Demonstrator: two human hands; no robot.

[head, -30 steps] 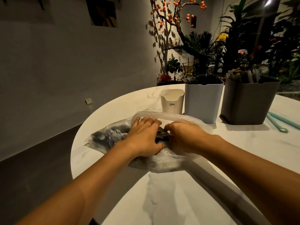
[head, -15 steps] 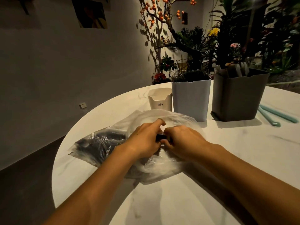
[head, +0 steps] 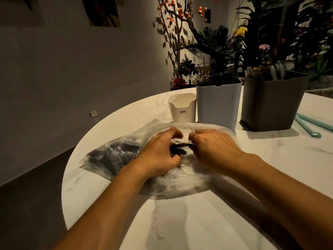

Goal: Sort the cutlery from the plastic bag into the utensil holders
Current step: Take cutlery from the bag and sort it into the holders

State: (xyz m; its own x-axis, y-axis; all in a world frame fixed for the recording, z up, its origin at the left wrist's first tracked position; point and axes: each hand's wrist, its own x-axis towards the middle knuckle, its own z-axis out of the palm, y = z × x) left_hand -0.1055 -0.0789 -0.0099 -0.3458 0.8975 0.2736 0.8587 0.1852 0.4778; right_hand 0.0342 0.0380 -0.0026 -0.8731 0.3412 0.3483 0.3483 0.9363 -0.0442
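A clear plastic bag (head: 115, 157) full of dark cutlery lies on the round white table (head: 198, 222). My left hand (head: 160, 154) and my right hand (head: 216, 148) are both at the bag's open mouth, fingers curled, pinching a small bunch of cutlery (head: 182, 143) between them, a pale piece above dark ones. Behind the bag stand three holders: a small cream cup (head: 182, 109), a taller white one (head: 218, 103) holding dark forks, and a grey one (head: 270, 103) with pale utensils.
Two pale green stirrers (head: 308, 125) lie to the right of the grey holder. Plants and a branch with orange berries stand beyond the table's far edge. The table's left edge drops to a dark floor.
The hands have lifted slightly at the bag's mouth, and a pale piece now shows between them above the dark cutlery. The view has shifted a little.
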